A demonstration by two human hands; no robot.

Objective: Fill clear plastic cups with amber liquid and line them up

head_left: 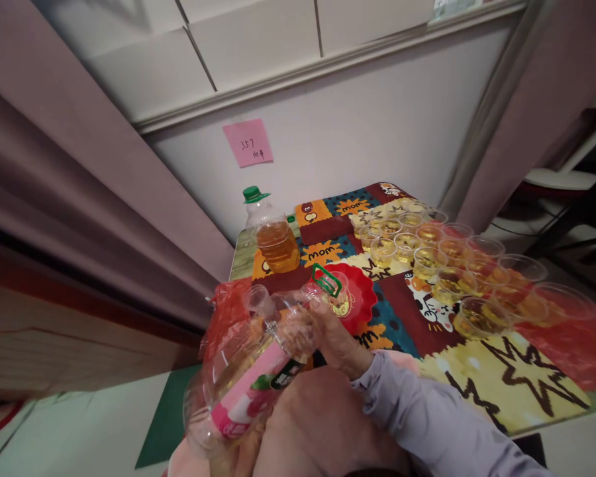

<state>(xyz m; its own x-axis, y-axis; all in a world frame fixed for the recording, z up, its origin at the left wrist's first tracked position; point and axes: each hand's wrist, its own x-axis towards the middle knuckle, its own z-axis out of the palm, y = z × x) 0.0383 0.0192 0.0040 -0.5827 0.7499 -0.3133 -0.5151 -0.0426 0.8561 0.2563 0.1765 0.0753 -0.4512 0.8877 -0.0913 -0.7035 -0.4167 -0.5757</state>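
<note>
A large clear plastic bottle [251, 381] with a pink label and a green neck ring is tilted, its neck pointing up and right over a red scalloped plate [360, 298]. Around the bottle near its neck, my right hand [335, 338] is closed. Under the bottle's lower end, my left hand [241, 454] supports it, partly hidden. Some yellowish liquid shows inside the bottle. On the plate, at the bottle's mouth, is a clear cup [340, 301] with pale pieces in it. A small clear cup [259, 301] stands beside the bottle's upper side.
Several clear cups of yellow liquid [427, 258] stand in rows on the patterned tablecloth [397, 308]. A green-capped bottle of amber liquid [277, 245] is at the back left. Red plastic bags [226, 318] lie at the left and right edges. Behind is a wall with a pink note [248, 143].
</note>
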